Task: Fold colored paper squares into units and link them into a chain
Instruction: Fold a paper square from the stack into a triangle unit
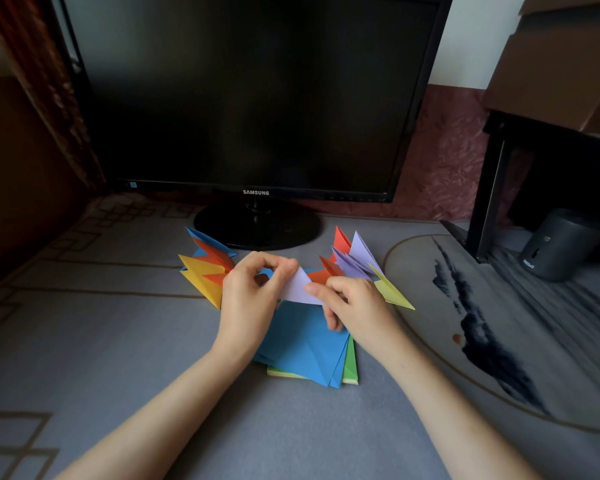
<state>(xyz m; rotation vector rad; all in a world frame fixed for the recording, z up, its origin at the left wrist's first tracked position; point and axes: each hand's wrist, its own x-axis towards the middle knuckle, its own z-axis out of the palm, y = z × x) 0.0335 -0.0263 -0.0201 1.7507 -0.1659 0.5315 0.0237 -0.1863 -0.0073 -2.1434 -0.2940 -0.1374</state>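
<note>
We've got the lilac paper (300, 288) held up over the blue squares (305, 344). The left hand (253, 289) is curled round its upper left corner, and the right hand (355, 306) pinches the lower right edge between thumb and fingers. Behind our knuckles the folded units (207, 271) fan out, blue, red and yellow on the left, red, lilac and yellow on the right. The blue squares lie on a green sheet (350, 367) on the grey mat (118, 323), with the dark monitor (257, 98) standing beyond.
</note>
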